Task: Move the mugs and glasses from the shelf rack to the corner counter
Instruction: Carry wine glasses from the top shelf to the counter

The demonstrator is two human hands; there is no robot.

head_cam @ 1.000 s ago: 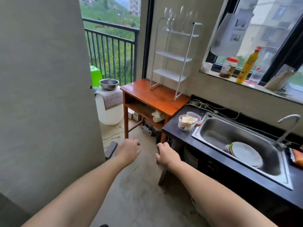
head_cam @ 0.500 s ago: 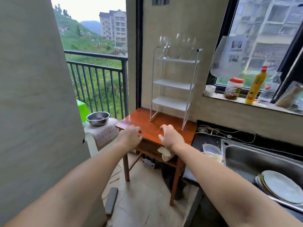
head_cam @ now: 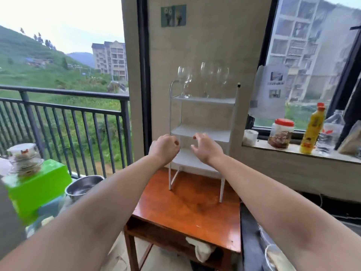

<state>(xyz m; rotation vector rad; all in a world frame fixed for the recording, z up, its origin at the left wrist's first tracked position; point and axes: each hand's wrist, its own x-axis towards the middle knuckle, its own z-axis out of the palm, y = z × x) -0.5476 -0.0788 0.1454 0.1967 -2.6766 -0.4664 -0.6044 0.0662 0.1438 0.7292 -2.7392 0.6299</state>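
Note:
A white three-tier shelf rack [head_cam: 203, 132] stands on a small wooden table [head_cam: 187, 208] against the wall. Several clear wine glasses [head_cam: 207, 79] stand on its top shelf; the two lower shelves show nothing on them. No mugs are in view. My left hand [head_cam: 164, 148] is raised in front of the rack's left post at the middle shelf, fingers loosely curled, holding nothing. My right hand [head_cam: 207, 148] hovers beside it in front of the lower shelves, fingers spread, holding nothing.
A window sill [head_cam: 293, 151] to the right carries a white cup, a red-lidded jar [head_cam: 281, 133], a yellow bottle [head_cam: 312, 128] and a clear bottle. A dark counter [head_cam: 252, 241] adjoins the table's right side. A metal bowl [head_cam: 84, 186] and green box [head_cam: 37, 186] sit left, by the balcony railing.
The view has come closer to the rack and tilted up. Both hands have risen from table height to the level of the lower shelves. The sink has left the view.

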